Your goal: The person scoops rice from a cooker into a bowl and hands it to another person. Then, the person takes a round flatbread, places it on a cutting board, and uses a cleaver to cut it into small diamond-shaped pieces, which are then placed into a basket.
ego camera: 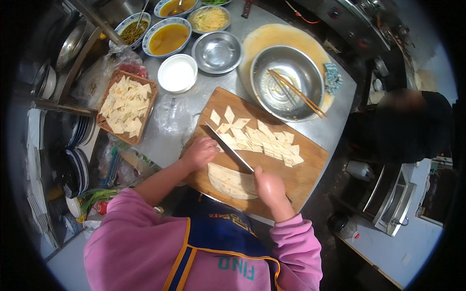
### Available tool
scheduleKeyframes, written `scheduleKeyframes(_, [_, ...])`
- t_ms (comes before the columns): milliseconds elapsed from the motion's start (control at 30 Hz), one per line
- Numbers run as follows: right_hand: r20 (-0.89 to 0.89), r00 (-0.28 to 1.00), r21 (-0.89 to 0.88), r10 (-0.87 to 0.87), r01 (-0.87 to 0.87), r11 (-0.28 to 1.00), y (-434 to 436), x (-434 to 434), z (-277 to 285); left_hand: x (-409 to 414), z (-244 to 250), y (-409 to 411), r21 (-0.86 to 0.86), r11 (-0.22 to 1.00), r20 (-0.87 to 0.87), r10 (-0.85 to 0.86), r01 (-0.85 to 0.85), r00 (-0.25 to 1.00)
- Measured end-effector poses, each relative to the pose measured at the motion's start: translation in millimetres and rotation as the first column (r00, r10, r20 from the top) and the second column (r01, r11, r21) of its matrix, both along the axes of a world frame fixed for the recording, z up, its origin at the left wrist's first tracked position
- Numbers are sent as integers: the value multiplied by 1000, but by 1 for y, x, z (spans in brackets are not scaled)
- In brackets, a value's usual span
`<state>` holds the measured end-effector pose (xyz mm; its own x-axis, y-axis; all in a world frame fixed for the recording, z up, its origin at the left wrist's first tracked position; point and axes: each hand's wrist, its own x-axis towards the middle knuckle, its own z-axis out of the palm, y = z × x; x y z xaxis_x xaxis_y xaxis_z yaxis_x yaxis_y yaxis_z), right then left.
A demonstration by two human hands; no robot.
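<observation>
My right hand (pixel 268 185) is closed around the handle end of a kitchen knife (pixel 231 149), whose blade points up and left across a wooden cutting board (pixel 305 174). On the board's left part rests my left hand (pixel 201 152), fingers curled, beside a strip of flatbread (pixel 219 147) at the blade's left side; whether it grips the strip is hidden. Diamond-shaped flatbread pieces (pixel 265 138) lie loose and in stacks beyond the blade. Nearer to me is a folded or stacked flatbread (pixel 233 182), partly behind my right hand.
A wicker basket (pixel 150 108) of cut flatbread stands left. Beyond the board are a large steel bowl (pixel 262 105) with chopsticks (pixel 296 91), an empty steel bowl (pixel 217 52), a white tub (pixel 177 74) and several food bowls. A person (pixel 411 127) in dark clothing is at the right.
</observation>
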<state>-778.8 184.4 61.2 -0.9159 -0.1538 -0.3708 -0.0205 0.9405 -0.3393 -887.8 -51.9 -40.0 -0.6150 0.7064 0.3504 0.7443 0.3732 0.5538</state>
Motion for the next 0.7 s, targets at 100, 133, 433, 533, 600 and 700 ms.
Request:
scheduleKeyframes(100, [31, 996, 86, -87, 84, 993, 24, 25, 12, -10, -24, 22, -10, 1000, 4, 7, -7, 1000])
scheduleKeyframes(133, [-6, 988, 69, -157, 157, 985, 30, 40, 15, -12, -17, 31, -118, 993, 133, 0, 16, 991])
scheduleKeyframes(433, [-246, 760, -82, -602, 603, 794, 59, 158, 46, 70, 14, 74, -61, 962, 376, -224, 265, 899])
scheduleKeyframes(533, [-237, 663, -130, -710, 702, 700, 51, 187, 40, 84, 19, 87, -152, 955, 364, -186, 255, 913])
scheduleKeyframes(600, [-216, 647, -120, -732, 726, 677, 45, 200, 36, 87, 23, 93, -217, 947, 321, -160, 237, 933])
scheduleKeyframes(700, [-202, 642, -119, -740, 734, 669, 42, 214, 31, 88, 27, 96, -230, 943, 358, -146, 239, 922])
